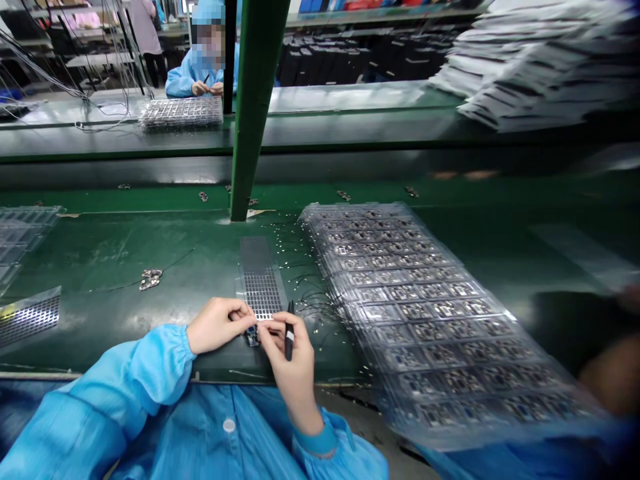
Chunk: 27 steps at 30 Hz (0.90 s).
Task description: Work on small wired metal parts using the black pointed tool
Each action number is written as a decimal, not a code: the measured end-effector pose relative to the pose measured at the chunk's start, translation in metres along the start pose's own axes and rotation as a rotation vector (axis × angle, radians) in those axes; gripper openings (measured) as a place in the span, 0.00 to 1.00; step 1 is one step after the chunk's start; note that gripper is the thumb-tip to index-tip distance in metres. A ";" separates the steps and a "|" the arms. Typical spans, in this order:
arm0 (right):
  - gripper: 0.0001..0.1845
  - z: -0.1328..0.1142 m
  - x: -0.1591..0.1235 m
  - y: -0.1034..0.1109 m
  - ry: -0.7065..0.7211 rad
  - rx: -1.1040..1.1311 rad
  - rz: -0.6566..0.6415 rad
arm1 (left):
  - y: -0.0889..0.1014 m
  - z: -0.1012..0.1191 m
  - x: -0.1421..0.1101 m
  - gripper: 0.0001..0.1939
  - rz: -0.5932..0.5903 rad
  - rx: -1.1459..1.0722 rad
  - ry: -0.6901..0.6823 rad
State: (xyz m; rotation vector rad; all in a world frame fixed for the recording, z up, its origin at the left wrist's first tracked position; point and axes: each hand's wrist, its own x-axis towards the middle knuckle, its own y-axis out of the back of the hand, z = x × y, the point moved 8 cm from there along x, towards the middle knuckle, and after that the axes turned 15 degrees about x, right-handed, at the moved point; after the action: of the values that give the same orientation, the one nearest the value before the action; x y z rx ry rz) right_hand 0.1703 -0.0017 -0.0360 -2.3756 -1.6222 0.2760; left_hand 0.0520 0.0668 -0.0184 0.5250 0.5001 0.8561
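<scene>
Closed in a pinch, my left hand (220, 323) is at a small circuit board (253, 337), which lies low near the table's front edge. My right hand (293, 357) is closed too, with a slim black tool (290, 337) with a light band tucked across its fingers; whether it is a pen or tweezers I cannot tell. The right thumb and fingertips meet by the same board, almost touching the left fingertips, which hide part of it. Just beyond both hands lies a sheet of small dark and silvery rectangles (263, 277) on clear backing.
To the right, a stack of clear trays (425, 300) holds many circuit boards, thin wires sticking out at its left. Loose boards (151, 279) and another sheet (30, 317) lie left. A green post (253, 113) rises ahead. A co-worker (203, 60) sits across; a blurred hand is far right.
</scene>
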 end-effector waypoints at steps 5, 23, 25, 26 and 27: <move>0.21 -0.004 -0.002 0.040 -0.126 0.084 0.097 | 0.005 -0.006 0.001 0.10 -0.008 0.000 -0.005; 0.16 -0.003 -0.015 0.052 -0.238 -0.301 -0.063 | -0.033 0.016 -0.011 0.06 -0.274 0.066 -0.210; 0.16 -0.001 -0.017 0.053 -0.237 -0.337 -0.087 | -0.035 0.014 -0.010 0.07 -0.280 0.065 -0.173; 0.16 -0.001 -0.018 0.053 -0.235 -0.348 -0.091 | -0.035 0.013 -0.010 0.07 -0.281 0.066 -0.159; 0.16 -0.001 -0.018 0.052 -0.233 -0.358 -0.088 | -0.035 0.013 -0.010 0.07 -0.281 0.067 -0.148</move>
State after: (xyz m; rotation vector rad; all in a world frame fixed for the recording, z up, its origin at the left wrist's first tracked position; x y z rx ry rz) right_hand 0.2103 -0.0370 -0.0514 -2.5989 -2.0267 0.2726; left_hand 0.0740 0.0368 -0.0280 0.5600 0.4549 0.5290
